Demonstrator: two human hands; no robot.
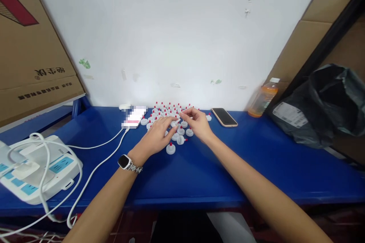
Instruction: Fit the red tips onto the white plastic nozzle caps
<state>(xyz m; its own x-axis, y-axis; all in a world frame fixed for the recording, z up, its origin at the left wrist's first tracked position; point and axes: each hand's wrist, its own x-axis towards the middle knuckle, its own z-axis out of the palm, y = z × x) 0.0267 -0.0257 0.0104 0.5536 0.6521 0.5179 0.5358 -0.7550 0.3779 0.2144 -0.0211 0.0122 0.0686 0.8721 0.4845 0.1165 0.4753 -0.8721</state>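
Note:
Between thumb and fingers, my left hand point(158, 133) grips a white nozzle cap point(175, 123), which lies tilted with its narrow end toward the right. My right hand point(200, 124) is closed in a pinch at that narrow end, its fingertips around the small red tip point(180, 115). Around and behind both hands spreads a cluster of similar white caps with red tips, partly hidden by my fingers. One upright cap point(170, 149) stands nearest me, in front of the cluster. Close behind it, another cap point(180, 140) lies on its side, red tip pointing right.
On the blue table point(188, 182), a phone with a lit screen point(135, 117) is cabled at left. A dark phone point(224, 117), an orange drink bottle point(264, 98) and a black plastic bag point(316, 110) are at right. A power strip point(42, 171) with loose cables occupies the left edge.

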